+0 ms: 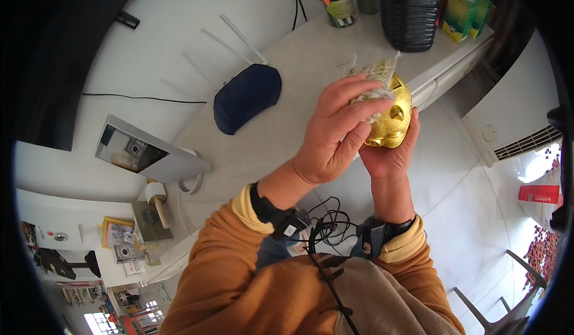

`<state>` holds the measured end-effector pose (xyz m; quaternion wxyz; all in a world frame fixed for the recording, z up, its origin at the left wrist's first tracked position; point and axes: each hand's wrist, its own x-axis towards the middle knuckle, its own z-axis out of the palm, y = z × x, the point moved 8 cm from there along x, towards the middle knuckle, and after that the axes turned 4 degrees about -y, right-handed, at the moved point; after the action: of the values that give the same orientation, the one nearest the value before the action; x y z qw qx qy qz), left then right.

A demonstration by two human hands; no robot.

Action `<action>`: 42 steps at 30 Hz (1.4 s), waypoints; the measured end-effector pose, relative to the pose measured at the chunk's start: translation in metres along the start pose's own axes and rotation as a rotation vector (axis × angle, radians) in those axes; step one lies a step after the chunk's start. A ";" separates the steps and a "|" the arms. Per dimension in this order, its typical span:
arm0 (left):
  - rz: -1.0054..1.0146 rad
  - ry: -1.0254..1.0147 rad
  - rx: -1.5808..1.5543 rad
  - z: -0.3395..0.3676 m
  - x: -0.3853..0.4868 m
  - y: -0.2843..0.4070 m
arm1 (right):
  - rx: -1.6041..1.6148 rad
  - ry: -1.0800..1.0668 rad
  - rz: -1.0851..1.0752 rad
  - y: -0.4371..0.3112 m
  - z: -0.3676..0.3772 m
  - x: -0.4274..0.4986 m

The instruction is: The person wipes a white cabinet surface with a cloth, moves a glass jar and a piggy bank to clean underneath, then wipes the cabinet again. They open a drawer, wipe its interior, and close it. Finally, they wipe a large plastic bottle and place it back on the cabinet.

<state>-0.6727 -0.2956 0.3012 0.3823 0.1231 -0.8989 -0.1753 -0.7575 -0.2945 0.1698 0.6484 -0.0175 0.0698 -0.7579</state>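
Over the table's edge, a shiny gold figurine (pixel 406 97), which looks like a piggy bank with a slot in its top, rests in my right hand (pixel 389 161). That hand supports it from below and on its right side. My left hand (pixel 329 131) grips a frayed, whitish and yellow-green cloth (pixel 376 72) and presses it against the figurine's upper left side. Part of the cloth is hidden behind my left fingers. The figurine's far side and underside are out of sight.
On the pale table (pixel 309 66) stand a dark blue router (pixel 246 97), a jar of pens (pixel 341 9), a large dark plastic jug (pixel 410 16) and green boxes (pixel 462 14). A framed mirror (pixel 134 149) is at left. Black cables (pixel 332 227) hang near my lap. A chair (pixel 515 308) is at lower right.
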 end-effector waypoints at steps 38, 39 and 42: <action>-0.928 0.347 -0.951 -0.015 -0.053 -0.131 | -0.020 -0.156 0.056 0.013 0.007 -0.004; -0.991 0.499 -0.972 -0.016 -0.068 -0.130 | -0.057 -0.133 0.018 0.010 0.006 -0.003; -0.766 0.522 -0.988 -0.001 -0.059 -0.101 | -0.166 -0.082 -0.084 0.007 0.006 -0.002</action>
<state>-0.6236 -0.3669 0.2226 0.5092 0.2820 -0.4844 -0.6532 -0.7493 -0.2944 0.1749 0.6145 -0.1052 0.1050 -0.7748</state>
